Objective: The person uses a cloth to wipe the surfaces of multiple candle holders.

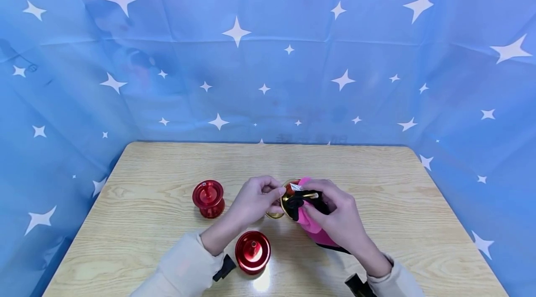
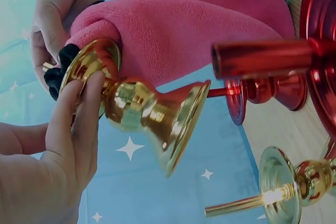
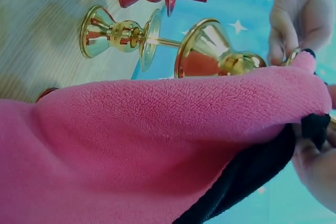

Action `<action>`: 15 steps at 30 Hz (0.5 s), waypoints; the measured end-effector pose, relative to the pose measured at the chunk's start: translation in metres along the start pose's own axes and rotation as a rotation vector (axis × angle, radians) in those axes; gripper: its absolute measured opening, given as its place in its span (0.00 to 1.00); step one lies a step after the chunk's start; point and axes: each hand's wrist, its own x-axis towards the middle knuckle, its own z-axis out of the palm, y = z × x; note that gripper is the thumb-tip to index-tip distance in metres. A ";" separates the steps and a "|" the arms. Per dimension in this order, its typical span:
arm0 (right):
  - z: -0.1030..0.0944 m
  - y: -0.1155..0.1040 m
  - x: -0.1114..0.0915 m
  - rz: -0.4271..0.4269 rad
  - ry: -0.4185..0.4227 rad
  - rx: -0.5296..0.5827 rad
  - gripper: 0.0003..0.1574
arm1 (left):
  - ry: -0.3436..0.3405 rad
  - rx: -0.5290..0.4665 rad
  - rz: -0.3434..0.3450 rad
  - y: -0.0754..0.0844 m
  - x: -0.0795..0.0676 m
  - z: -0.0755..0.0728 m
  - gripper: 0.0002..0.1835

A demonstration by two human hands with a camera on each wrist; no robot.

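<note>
My left hand [image 1: 261,197] pinches the rim of the dish on a shiny gold candle holder [image 2: 149,111], which is tilted in the left wrist view. A pink plush cloth [image 3: 142,129] with a black edge is gripped by my right hand [image 1: 341,215] and bunched against that dish. Dark edging wraps around the holder's gold spike [image 1: 311,195], whose tip sticks out between the right fingers. In the right wrist view the cloth covers part of the holder, and most of the right hand is out of frame. The cloth's loose end hangs below the right hand.
One red candle holder [image 1: 209,198] stands left of my hands, another [image 1: 253,253] close to the left sleeve. A second gold candle holder [image 3: 123,36] stands on the wooden table [image 1: 167,162]. Behind the table hangs a blue curtain [image 1: 268,64] with white stars.
</note>
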 end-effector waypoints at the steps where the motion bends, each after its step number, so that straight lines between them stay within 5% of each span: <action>1: 0.000 0.000 0.000 0.004 -0.005 0.006 0.27 | 0.006 0.017 0.002 0.000 0.001 0.000 0.06; 7: -0.007 -0.004 0.002 0.080 -0.075 0.051 0.25 | 0.049 0.128 0.021 -0.001 0.003 0.000 0.06; 15: -0.024 -0.008 0.010 0.035 -0.096 0.156 0.25 | 0.053 0.170 0.008 -0.005 0.010 -0.005 0.06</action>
